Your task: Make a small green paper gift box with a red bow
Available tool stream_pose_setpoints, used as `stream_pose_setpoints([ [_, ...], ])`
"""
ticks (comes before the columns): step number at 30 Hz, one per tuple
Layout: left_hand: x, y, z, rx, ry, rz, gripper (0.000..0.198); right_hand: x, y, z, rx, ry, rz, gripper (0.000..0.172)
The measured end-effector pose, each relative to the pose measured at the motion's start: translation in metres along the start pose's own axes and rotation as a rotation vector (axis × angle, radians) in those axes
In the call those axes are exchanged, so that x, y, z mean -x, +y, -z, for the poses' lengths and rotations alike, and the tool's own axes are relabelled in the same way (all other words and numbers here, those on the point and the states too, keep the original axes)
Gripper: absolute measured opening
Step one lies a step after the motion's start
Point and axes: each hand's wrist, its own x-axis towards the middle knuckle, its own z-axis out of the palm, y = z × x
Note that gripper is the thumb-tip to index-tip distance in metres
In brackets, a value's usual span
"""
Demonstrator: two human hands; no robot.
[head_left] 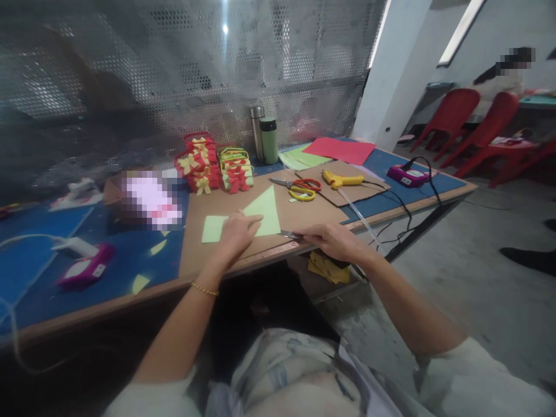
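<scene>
A light green sheet of paper (267,211), folded so that one part rises to a point, lies on a brown cardboard sheet (195,260). My left hand (238,233) rests on the paper with its index finger stretched out across it. At the paper's lower right corner, my right hand (332,238) is closed around a knife (292,235) whose thin metal blade points left, close to the paper's edge. Its handle is mostly hidden in my fingers. Beyond the paper lie scissors with red handles (315,184) and scissors with yellow handles (303,196).
A yellow glue gun (341,179) lies on the right, its cord running to a purple power socket (406,175). Behind stand red bow-trimmed baskets (202,165), green ones (236,168) and a green flask (269,142). Red paper (341,150) lies farther back. Another person sits beyond red chairs (490,124).
</scene>
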Motion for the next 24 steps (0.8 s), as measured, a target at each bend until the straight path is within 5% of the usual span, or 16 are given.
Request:
stream_pose_setpoints([
  [11, 0.001, 0.005, 0.005, -0.04, -0.046, 0.013, 0.04, -0.017, -0.024, -0.001, 0.049, -0.004, 0.02, 0.041],
  [24, 0.001, 0.006, 0.005, -0.039, -0.04, 0.014, 0.042, -0.01, -0.018, -0.003, 0.049, -0.006, 0.026, 0.039],
])
